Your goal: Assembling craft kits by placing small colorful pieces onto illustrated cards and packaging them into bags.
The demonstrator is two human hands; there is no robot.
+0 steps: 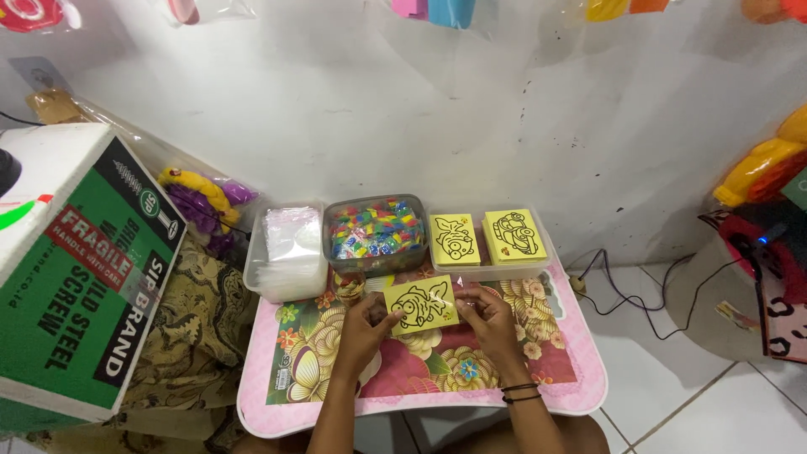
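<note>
A yellow card with a black line drawing (422, 305) is held over a small pink table with a flower pattern (555, 370). My left hand (363, 329) pinches the card's left edge. My right hand (485, 318) grips its right edge, and black bands circle that wrist. Both hands are closed on the card, and I cannot tell whether a clear sleeve covers it.
Behind the hands stand a clear tub of plastic sleeves (287, 251), a tub of small colourful pieces (376, 229) and a tray with two stacks of yellow cards (490, 239). A green and white cardboard box (76, 269) stands at left. Cables (626, 294) lie on the tiled floor at right.
</note>
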